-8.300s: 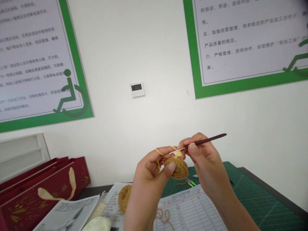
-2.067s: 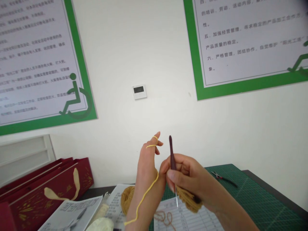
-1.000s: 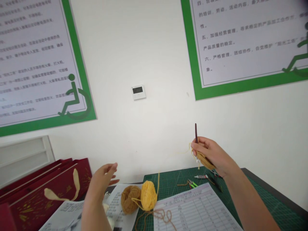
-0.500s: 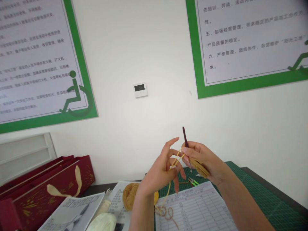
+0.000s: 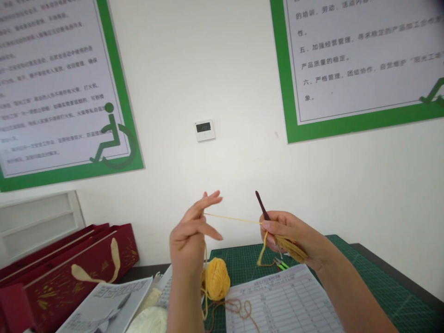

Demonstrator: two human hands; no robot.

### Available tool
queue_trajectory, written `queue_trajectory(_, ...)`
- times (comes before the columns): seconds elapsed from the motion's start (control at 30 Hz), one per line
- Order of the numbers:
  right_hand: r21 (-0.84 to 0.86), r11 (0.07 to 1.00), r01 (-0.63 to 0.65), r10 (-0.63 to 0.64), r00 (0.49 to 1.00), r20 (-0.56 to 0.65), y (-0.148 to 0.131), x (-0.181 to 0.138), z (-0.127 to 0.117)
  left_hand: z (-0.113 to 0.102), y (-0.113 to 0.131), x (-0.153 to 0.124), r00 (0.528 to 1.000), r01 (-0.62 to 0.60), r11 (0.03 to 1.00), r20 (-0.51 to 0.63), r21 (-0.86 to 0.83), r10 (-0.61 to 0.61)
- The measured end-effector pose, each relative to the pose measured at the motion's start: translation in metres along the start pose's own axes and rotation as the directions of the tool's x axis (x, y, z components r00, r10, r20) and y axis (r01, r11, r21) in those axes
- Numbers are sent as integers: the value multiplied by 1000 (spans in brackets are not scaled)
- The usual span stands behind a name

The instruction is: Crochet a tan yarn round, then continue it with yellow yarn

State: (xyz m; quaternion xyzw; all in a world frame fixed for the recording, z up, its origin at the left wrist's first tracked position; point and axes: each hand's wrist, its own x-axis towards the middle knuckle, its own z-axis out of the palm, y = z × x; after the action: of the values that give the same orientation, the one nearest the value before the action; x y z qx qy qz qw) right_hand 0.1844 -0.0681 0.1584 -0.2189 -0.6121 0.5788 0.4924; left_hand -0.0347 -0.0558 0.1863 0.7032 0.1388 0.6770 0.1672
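Observation:
My right hand (image 5: pixel 287 233) is closed around a dark crochet hook (image 5: pixel 262 206) and a mustard crocheted piece (image 5: pixel 292 248). It also pinches yellow yarn, and a short tail hangs below its fingers. From there a taut strand of yellow yarn (image 5: pixel 236 218) runs left to my left hand (image 5: pixel 190 226). That hand is raised with its fingers and thumb spread, the strand passing over them and down beside the wrist. A yellow yarn ball (image 5: pixel 218 279) sits on the green cutting mat (image 5: pixel 239 263) right of my left forearm, which partly hides a brown ball behind it.
A printed sheet (image 5: pixel 277 300) lies on the mat beneath my hands, with loose brown yarn (image 5: pixel 239 307) across its edge. Green-handled snips (image 5: pixel 281 263) lie behind the sheet. Red gift bags (image 5: pixel 86 273), papers and a whitish round item (image 5: pixel 149 320) are at the left. A wall stands behind.
My left hand has moved left, away from my right hand, drawing the slack yarn into a straight strand. The yellow ball shows more fully now. My right hand keeps the hook and crocheted piece.

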Motion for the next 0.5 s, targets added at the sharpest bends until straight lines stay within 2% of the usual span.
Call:
queue_trajectory(0.07,0,1000,7,-7,1000,-3,-1,-1,2,4,0,-1,981,-134,923,177,360,73)
queue_trajectory(0.1,2,1000,16,-16,1000,-8,-2,-2,3,8,0,-2,972,-179,863,222,473,80)
queue_trajectory(0.13,2,1000,28,-28,999,-16,-2,-2,3,12,0,-3,970,-192,819,234,541,73)
queue_trajectory(0.2,5,999,49,-49,998,-28,-3,-2,5,22,0,-5,979,-118,818,202,562,3)
queue_trajectory(0.27,12,998,64,-63,998,-30,-3,-2,8,31,1,-7,976,47,907,172,418,-130)
queue_trajectory(0.33,16,997,72,-71,997,-36,-2,-1,10,38,3,-8,945,240,962,194,131,-263)
queue_trajectory(0.4,19,997,74,-73,997,-37,0,1,13,42,5,-9,919,370,919,202,-137,-339)
queue_trajectory(0.5,33,996,77,-76,996,-38,4,4,15,46,6,-9,906,423,851,163,-311,-390)
